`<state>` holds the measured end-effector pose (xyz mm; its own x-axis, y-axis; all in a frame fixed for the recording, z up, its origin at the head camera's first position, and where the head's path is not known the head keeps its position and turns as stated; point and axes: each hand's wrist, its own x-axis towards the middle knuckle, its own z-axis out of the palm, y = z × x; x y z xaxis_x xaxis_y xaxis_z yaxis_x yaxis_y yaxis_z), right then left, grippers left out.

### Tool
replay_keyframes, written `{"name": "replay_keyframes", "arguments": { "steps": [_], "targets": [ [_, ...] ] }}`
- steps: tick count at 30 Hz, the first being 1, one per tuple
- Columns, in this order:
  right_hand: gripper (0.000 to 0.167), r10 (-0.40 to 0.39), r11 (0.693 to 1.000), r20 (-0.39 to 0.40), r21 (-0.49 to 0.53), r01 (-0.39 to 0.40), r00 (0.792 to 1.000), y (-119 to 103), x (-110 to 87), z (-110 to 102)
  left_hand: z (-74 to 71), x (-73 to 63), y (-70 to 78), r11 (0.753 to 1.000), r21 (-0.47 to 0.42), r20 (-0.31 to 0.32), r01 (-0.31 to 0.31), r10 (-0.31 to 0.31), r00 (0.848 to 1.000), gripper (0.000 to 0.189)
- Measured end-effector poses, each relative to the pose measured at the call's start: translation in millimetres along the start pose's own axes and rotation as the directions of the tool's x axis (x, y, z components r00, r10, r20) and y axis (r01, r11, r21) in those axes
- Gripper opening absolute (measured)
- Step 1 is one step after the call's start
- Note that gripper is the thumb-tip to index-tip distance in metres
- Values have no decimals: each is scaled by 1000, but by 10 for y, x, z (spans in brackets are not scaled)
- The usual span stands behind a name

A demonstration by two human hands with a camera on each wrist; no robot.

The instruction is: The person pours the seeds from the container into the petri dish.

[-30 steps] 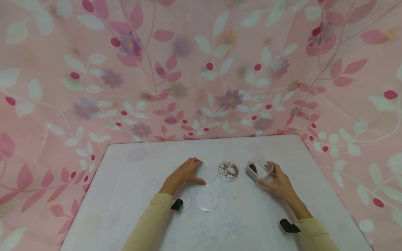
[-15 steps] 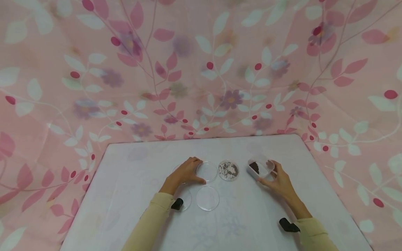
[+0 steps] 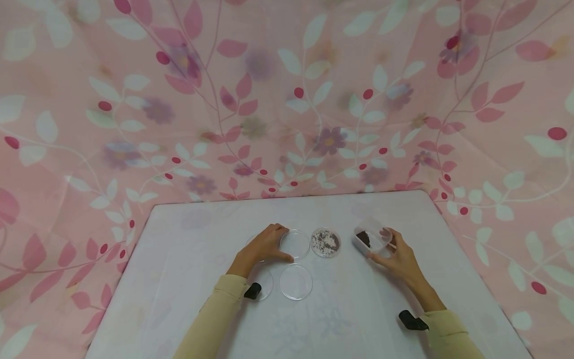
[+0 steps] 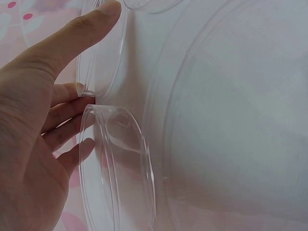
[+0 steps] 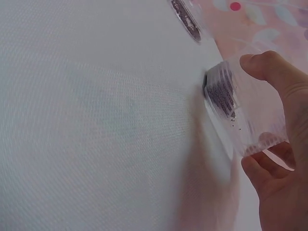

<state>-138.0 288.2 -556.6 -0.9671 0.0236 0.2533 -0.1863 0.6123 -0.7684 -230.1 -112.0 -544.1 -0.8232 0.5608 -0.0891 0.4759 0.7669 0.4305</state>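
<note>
Across a speckled dish point(image 3: 326, 256) from a clear dish point(image 3: 297, 244) being grasped by the left hand point(image 3: 265, 244), a soil tub point(image 3: 377, 243) is being gripped by the right hand point(image 3: 400, 258), mouth upward, long axis unclear.

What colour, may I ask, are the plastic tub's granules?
The granules look blackish, clearest in head view.

Four clear petri dishes or lids point(image 3: 295, 244); from the lowest wholly visible one, one grain-filled petri dish point(image 3: 326, 242) at one o'clock, one plastic tub point(image 5: 257, 110) at two.
</note>
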Motion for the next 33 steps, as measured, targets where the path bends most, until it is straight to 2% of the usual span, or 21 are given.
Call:
{"name": "replay_keyframes", "arguments": {
  "steps": [11,20,33],
  "targets": [
    [95,-66,997,-33,-42,65,997,-4,53,-18,-11,-12,27,1000,-10,2,13,-13,1000,91],
    [94,-96,985,-31,-147,91,995,-170,149,-35,-16,-14,17,1000,-5,-5,-2,2,1000,90],
    [94,-237,951,-25,-211,227,971,-395,337,65,-27,-18,18,999,-32,4,16,-15,1000,90]
  ]
}}
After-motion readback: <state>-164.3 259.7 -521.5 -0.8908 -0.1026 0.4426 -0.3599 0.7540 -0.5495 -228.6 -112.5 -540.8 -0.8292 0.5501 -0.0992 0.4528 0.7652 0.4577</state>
